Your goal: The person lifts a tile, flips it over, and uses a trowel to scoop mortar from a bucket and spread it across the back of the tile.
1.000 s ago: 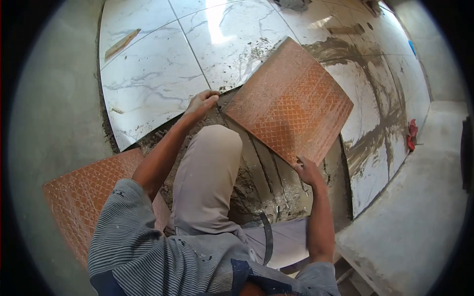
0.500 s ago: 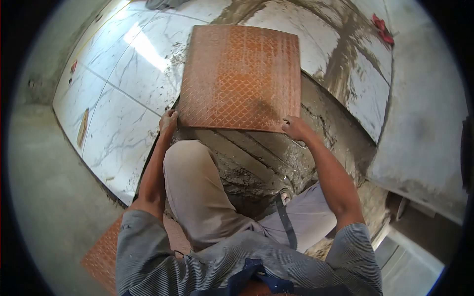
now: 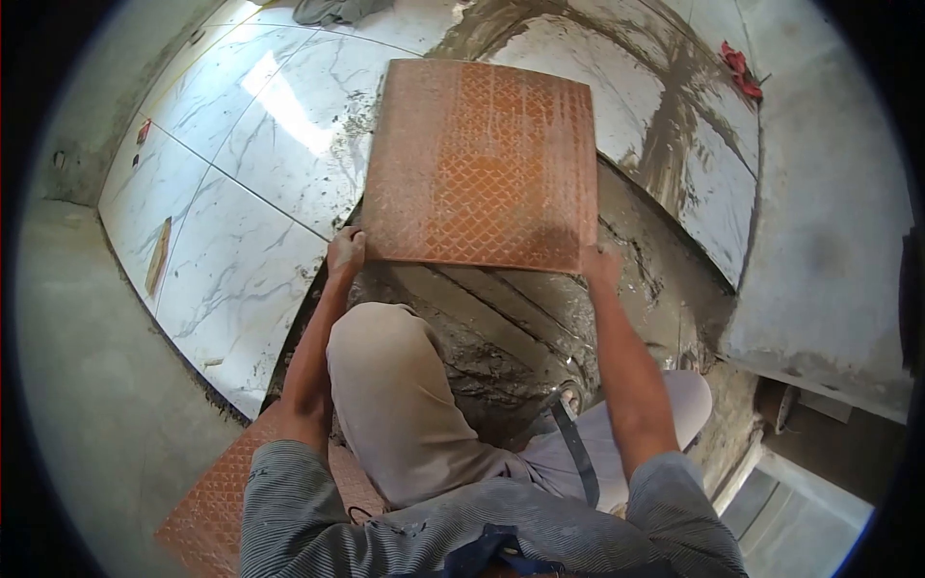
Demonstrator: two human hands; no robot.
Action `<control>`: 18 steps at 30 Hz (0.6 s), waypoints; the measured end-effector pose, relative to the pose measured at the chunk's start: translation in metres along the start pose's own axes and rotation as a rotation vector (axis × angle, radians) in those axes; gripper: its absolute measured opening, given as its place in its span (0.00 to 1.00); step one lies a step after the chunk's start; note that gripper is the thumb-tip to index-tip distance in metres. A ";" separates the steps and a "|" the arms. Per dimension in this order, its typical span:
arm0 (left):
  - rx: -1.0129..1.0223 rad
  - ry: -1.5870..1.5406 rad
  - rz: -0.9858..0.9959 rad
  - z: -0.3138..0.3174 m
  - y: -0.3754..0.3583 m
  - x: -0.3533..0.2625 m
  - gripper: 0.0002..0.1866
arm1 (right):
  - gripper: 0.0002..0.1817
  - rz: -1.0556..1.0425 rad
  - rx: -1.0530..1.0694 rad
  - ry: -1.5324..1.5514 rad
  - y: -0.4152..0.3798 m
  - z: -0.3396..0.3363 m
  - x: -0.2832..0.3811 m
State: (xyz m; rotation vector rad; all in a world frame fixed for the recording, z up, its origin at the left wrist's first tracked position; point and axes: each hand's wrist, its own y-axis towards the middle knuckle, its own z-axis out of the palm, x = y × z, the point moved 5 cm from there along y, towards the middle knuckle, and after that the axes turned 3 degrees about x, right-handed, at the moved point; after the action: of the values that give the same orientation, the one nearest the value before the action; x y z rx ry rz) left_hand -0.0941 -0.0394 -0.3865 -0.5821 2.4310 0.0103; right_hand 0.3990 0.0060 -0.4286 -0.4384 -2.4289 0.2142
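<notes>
A large square tile (image 3: 482, 164) with an orange-brown, grid-ribbed face up is held in front of me, overlapping the wet grey mortar bed (image 3: 482, 313) in this view. My left hand (image 3: 347, 252) is closed on its near left corner, fingers curled at the edge. At the near right corner my right hand (image 3: 601, 264) grips the same tile, its fingers partly hidden by the edge. My bent knee (image 3: 385, 337) rises just below the tile's near edge.
White marbled floor tiles (image 3: 251, 231) lie on the left and far side, with mud smears (image 3: 674, 116) at the right. Another orange-backed tile (image 3: 217, 491) is by my left side. A red cloth (image 3: 740, 69) and a grey cloth (image 3: 337, 10) lie at the back. Concrete walls (image 3: 829, 193) flank the floor.
My right hand has shifted outward from the tile's near edge to its right corner. Tile and left hand appear slightly lower and farther right, partly as the view shifted.
</notes>
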 end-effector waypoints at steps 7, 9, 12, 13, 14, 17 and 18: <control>0.024 -0.036 0.035 0.011 0.018 0.002 0.19 | 0.09 0.594 0.389 1.373 -0.088 0.104 0.043; 0.024 -0.015 0.049 0.009 0.018 0.000 0.20 | 0.11 0.614 0.412 1.404 -0.104 0.115 0.058; 0.027 0.004 0.058 0.010 0.029 -0.001 0.22 | 0.11 0.625 0.470 1.435 -0.114 0.130 0.073; 0.041 0.002 0.012 0.012 0.032 0.000 0.22 | 0.12 0.630 0.474 1.425 -0.115 0.135 0.075; 0.056 0.001 -0.037 0.013 0.034 0.002 0.22 | 0.13 0.637 0.480 1.414 -0.117 0.141 0.076; 0.068 -0.061 -0.034 0.017 0.046 0.005 0.23 | 0.14 0.612 0.515 1.442 -0.117 0.154 0.085; 0.073 -0.082 -0.038 0.018 0.047 0.007 0.23 | 0.14 0.611 0.534 1.447 -0.120 0.156 0.088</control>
State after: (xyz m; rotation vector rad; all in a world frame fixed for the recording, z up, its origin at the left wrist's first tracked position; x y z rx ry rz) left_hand -0.1077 0.0031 -0.4114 -0.5834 2.3302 -0.0687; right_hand 0.2048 -0.0804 -0.4674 -0.7200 -0.7441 0.5427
